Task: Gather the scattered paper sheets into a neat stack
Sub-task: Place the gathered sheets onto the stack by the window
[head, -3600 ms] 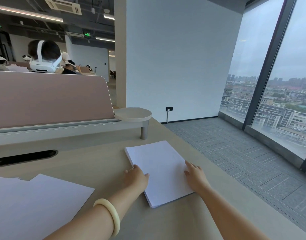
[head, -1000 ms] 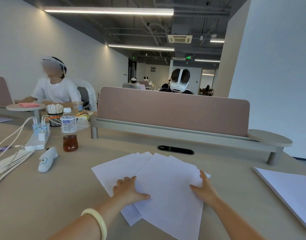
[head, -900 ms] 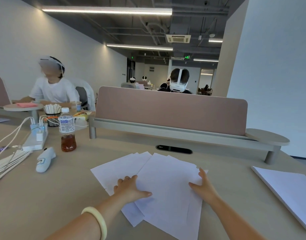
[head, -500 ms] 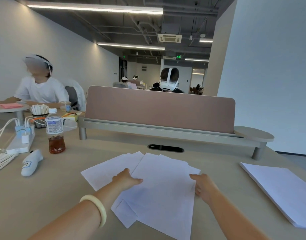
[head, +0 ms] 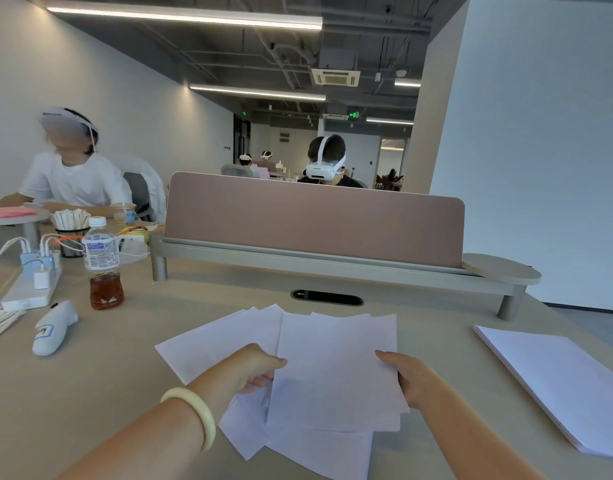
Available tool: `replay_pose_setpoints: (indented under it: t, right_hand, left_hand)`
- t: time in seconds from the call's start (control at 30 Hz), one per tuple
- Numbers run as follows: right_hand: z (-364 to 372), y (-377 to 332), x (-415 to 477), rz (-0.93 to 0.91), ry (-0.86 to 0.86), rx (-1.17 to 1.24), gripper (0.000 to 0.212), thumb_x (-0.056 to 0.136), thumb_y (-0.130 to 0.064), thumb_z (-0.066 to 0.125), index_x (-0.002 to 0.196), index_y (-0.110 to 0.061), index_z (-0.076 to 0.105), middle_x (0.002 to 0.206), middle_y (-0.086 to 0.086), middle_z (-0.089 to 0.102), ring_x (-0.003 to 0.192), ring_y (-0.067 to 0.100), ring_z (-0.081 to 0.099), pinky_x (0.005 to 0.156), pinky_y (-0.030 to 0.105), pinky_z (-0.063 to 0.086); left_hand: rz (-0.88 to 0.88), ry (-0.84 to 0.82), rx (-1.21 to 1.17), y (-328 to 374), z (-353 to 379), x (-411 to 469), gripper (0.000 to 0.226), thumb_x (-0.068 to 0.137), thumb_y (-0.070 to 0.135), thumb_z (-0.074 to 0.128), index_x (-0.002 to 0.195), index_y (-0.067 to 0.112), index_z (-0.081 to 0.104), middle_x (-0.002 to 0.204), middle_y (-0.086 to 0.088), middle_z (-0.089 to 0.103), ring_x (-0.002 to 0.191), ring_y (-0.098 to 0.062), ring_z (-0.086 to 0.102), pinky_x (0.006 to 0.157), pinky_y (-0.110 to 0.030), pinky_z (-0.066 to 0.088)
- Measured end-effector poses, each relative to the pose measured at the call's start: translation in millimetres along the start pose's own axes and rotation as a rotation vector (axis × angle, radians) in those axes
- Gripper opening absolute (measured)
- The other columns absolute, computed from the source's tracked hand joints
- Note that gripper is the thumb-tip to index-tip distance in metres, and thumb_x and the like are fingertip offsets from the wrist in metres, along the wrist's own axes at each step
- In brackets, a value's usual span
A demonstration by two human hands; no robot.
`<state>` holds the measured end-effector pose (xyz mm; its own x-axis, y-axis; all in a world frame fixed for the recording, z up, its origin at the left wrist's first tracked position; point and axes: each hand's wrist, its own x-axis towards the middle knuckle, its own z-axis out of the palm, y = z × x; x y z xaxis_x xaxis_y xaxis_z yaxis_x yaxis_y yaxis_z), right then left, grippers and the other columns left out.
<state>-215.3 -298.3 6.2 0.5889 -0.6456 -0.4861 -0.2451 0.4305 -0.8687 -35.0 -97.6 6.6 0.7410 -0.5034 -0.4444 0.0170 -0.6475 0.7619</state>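
the left hand (head: pixel 253 367) and right hand (head: pixel 407 377), held apart, each pinch an opposite side edge of the loose sheets (head: pixel 332 368) fanned on the near-middle desk (head: pixel 125 393), likely to square them for the neat stack (head: pixel 557 382) at right.

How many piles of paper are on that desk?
2. A loose fanned pile lies in the middle, gripped at its sides by the left hand and right hand; a neat stack sits at the right, partly out of frame.
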Motion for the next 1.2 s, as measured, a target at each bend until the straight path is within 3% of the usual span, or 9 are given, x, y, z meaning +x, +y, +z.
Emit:
replay_pose_setpoints:
  t: [0.2, 0.37, 0.6, 0.8, 0.87, 0.93, 1.0, 1.1, 1.2]
  right_hand:
    - [9, 9, -2, -0.165, 0.021, -0.336, 0.028, 0.087, 0.001, 0.061, 0.114, 0.007, 0.059, 0.108, 0.023, 0.065, 0.101, 0.038, 0.062, 0.087, 0.046, 0.051]
    - [15, 14, 1, -0.267, 0.080, -0.530, 0.038, 0.079, -0.002, 0.056, 0.117, -0.003, 0.058, 0.108, 0.017, 0.067, 0.098, 0.034, 0.064, 0.090, 0.043, 0.053]
    - [3, 8, -3, -0.286, 0.094, -0.387, 0.035, 0.083, 0.008, 0.049, 0.114, -0.005, 0.057, 0.098, 0.018, 0.066, 0.090, 0.033, 0.063, 0.076, 0.039, 0.052]
    - [-18, -1, -6, -0.308, 0.106, -0.282, 0.029, 0.085, 0.014, 0.047, 0.109, 0.001, 0.057, 0.089, 0.019, 0.062, 0.077, 0.031, 0.060, 0.067, 0.034, 0.047]
    - [-27, -8, -9, -0.324, 0.118, -0.233, 0.027, 0.086, 0.014, 0.047, 0.106, -0.001, 0.056, 0.082, 0.015, 0.061, 0.070, 0.028, 0.058, 0.062, 0.030, 0.046]
    - [-37, -14, -11, -0.348, 0.123, -0.186, 0.028, 0.086, 0.015, 0.046, 0.108, -0.001, 0.056, 0.080, 0.015, 0.061, 0.069, 0.027, 0.057, 0.061, 0.031, 0.045]
    - [-44, -21, -17, -0.359, 0.117, -0.140, 0.028, 0.088, 0.013, 0.047, 0.109, -0.001, 0.056, 0.082, 0.014, 0.061, 0.071, 0.027, 0.058, 0.060, 0.032, 0.045]
    - [-52, -30, -26, -0.375, 0.087, -0.083, 0.036, 0.082, 0.008, 0.056, 0.117, -0.001, 0.056, 0.090, 0.015, 0.064, 0.077, 0.030, 0.061, 0.063, 0.035, 0.048]
    - [-57, -37, -35, -0.424, 0.083, -0.052, 0.035, 0.085, 0.008, 0.055, 0.120, 0.000, 0.056, 0.092, 0.015, 0.064, 0.079, 0.030, 0.061, 0.066, 0.036, 0.049]
  left_hand:
    - [0.022, -0.009, 0.036, -2, 2, 0, 0.038, 0.085, 0.035, 0.064, 0.111, 0.007, 0.064, 0.096, -0.003, 0.062, 0.076, -0.014, 0.055, 0.074, -0.024, 0.042]
    - [0.077, 0.012, 0.066, -7, 1, -1, 0.025, 0.089, 0.031, 0.060, 0.103, 0.011, 0.060, 0.091, -0.002, 0.058, 0.070, -0.011, 0.054, 0.067, -0.021, 0.042]
    - [0.139, 0.091, 0.075, -18, -10, -1, 0.014, 0.089, 0.024, 0.059, 0.084, 0.016, 0.050, 0.086, -0.003, 0.049, 0.077, -0.021, 0.048, 0.062, -0.023, 0.037]
    - [0.137, 0.109, 0.090, -27, -22, -2, 0.035, 0.089, 0.019, 0.059, 0.064, 0.021, 0.034, 0.069, 0.002, 0.037, 0.074, -0.019, 0.041, 0.055, -0.021, 0.030]
    - [0.129, 0.126, 0.125, -27, -23, -2, 0.035, 0.089, 0.021, 0.059, 0.063, 0.021, 0.035, 0.072, 0.001, 0.039, 0.081, -0.021, 0.044, 0.058, -0.023, 0.033]
    - [0.123, 0.136, 0.174, -27, -23, -5, 0.034, 0.090, 0.025, 0.058, 0.063, 0.023, 0.037, 0.080, 0.000, 0.044, 0.093, -0.025, 0.053, 0.075, -0.026, 0.043]
    - [0.132, 0.152, 0.235, -27, -24, -10, 0.029, 0.091, 0.029, 0.055, 0.067, 0.024, 0.041, 0.097, -0.002, 0.053, 0.114, -0.026, 0.055, 0.097, -0.029, 0.042]
    - [0.138, 0.150, 0.238, -27, -26, -13, 0.016, 0.092, 0.034, 0.053, 0.086, 0.019, 0.052, 0.129, -0.009, 0.054, 0.125, -0.026, 0.048, 0.108, -0.033, 0.037]
    - [0.184, 0.161, 0.170, -20, -24, -15, 0.056, 0.083, 0.047, 0.061, 0.126, 0.012, 0.052, 0.141, -0.006, 0.046, 0.130, -0.025, 0.044, 0.111, -0.036, 0.035]
